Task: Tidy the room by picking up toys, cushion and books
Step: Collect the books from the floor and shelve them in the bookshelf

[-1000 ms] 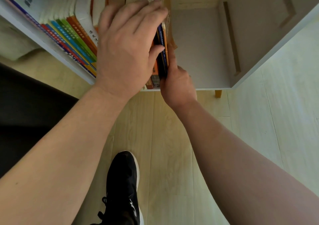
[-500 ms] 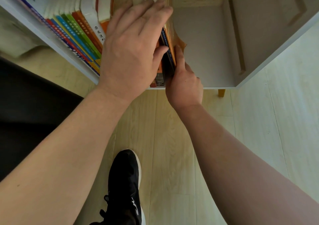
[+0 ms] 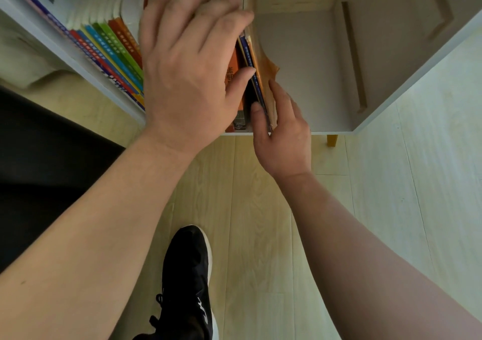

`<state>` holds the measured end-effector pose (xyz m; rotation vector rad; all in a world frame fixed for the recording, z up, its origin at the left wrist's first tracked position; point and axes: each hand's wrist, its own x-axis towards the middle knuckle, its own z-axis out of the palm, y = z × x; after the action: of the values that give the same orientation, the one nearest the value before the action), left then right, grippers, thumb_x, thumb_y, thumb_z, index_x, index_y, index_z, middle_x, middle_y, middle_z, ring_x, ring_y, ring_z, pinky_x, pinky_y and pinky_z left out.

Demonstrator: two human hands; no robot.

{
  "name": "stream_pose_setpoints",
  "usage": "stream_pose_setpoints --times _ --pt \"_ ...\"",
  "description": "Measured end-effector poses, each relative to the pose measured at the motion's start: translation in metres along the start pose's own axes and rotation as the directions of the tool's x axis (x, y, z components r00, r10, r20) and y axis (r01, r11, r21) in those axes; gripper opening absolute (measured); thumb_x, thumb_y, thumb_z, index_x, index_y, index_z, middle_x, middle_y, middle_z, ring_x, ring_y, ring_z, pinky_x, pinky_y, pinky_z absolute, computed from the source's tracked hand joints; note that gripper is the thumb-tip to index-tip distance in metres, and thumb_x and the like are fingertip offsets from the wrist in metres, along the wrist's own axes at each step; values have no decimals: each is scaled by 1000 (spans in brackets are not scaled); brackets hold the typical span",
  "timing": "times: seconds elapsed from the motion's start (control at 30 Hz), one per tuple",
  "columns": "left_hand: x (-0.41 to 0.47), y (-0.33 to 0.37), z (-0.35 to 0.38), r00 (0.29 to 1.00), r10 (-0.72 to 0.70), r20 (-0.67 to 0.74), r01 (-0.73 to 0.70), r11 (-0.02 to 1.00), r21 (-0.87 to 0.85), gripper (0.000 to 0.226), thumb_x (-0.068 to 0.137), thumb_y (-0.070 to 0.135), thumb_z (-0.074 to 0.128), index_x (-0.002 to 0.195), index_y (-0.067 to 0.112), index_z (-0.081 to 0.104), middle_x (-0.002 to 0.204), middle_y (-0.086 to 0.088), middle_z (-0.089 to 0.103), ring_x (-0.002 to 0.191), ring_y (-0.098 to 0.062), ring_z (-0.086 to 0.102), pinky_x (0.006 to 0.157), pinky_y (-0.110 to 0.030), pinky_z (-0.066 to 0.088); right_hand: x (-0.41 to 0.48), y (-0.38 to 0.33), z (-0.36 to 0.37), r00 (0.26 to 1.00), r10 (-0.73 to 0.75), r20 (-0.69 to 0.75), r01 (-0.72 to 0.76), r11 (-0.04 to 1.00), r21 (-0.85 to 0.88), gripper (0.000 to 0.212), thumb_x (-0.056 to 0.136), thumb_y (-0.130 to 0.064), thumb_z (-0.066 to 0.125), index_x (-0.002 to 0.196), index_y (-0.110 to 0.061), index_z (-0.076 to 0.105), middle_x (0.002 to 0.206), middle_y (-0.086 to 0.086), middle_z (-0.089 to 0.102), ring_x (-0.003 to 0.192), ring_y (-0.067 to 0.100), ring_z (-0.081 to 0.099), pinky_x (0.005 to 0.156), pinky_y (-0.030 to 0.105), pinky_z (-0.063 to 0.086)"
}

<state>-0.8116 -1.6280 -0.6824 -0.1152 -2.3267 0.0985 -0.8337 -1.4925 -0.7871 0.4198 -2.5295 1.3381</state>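
A row of upright books [image 3: 114, 44] with coloured spines fills the left part of a low white shelf unit [image 3: 331, 131]. My left hand [image 3: 187, 71] lies flat over the tops and spines of the books at the row's right end, fingers spread. My right hand [image 3: 281, 133] pinches the last thin books [image 3: 254, 71], blue, dark and orange-brown, thumb on the spine side and fingers along the orange cover. The lower edges of those books are hidden by my hands.
The right half of the shelf compartment [image 3: 307, 65] holds nothing. Pale wood floor [image 3: 260, 209] runs below. My black shoe [image 3: 187, 282] stands in front of the shelf, and a dark surface [image 3: 39, 170] lies at the left. A small wooden leg [image 3: 332, 140] supports the unit.
My right hand has slid a little along the thin books, its thumb now on their spines. My left hand stays pressed on the row, fingers spread wider.
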Motion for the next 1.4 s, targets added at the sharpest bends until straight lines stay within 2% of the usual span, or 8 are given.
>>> stream_pose_setpoints --times 0.33,0.47,0.63,0.73,0.87,1.0,1.17,1.4 --pt "-5 9 0 1000 -29 0 29 1000 -7 38 91 38 64 122 17 65 120 4 68 121 -22 57 108 -44 35 10 -7 2 991 -28 -134 40 996 83 33 105 -20 46 129 -7 64 93 6 71 72 14 60 63 18 43" --pt "-5 10 -4 999 -32 15 32 999 23 37 91 34 62 124 18 63 120 4 68 122 -22 56 109 -42 32 14 -10 -3 974 149 -169 -141 988 60 29 107 -19 39 121 -5 61 84 1 64 63 12 52 51 12 36" --pt "1 17 -13 997 -11 83 6 998 55 40 91 35 57 127 19 61 127 1 64 125 -25 52 112 -43 27 17 -23 -36 928 269 -258 -264 963 54 35 108 -26 33 121 -6 59 98 4 67 82 13 60 63 6 37" --pt "17 20 -27 996 -8 90 5 999 34 38 90 32 58 126 19 61 128 -3 62 125 -27 51 114 -44 27 13 -44 -73 928 311 -206 -312 950 33 41 105 -33 31 127 -9 55 111 4 65 97 17 60 83 23 51" --pt "38 34 -69 973 28 229 -15 998 -57 36 88 24 57 124 17 62 128 -6 60 125 -28 50 112 -44 30 -16 -73 -128 937 294 -186 -312 947 -74 30 108 -27 38 126 -12 57 97 -4 55 87 14 55 79 27 49" --pt "56 73 -144 830 249 499 -156 963 -221 38 91 22 60 128 17 58 127 -6 60 121 -27 53 107 -45 42 -60 -111 -194 930 256 -263 -297 946 -128 27 108 -23 38 115 -12 62 89 1 61 79 23 61 69 27 39" --pt "80 118 -233 356 108 928 -16 994 -109 32 97 31 56 125 16 63 112 -4 67 101 -21 64 92 -40 55 -108 -161 -272 966 141 -218 -190 956 -225 29 108 -27 36 107 -14 62 84 1 64 75 29 66 67 29 39" --pt "52 132 -305 416 -115 902 571 805 -160 24 102 22 47 108 12 68 101 -12 69 94 -29 66 88 -45 56 -144 -203 -349 989 -80 -127 27 926 -376 21 104 -20 43 100 -14 63 73 -1 60 59 26 54 58 31 37"
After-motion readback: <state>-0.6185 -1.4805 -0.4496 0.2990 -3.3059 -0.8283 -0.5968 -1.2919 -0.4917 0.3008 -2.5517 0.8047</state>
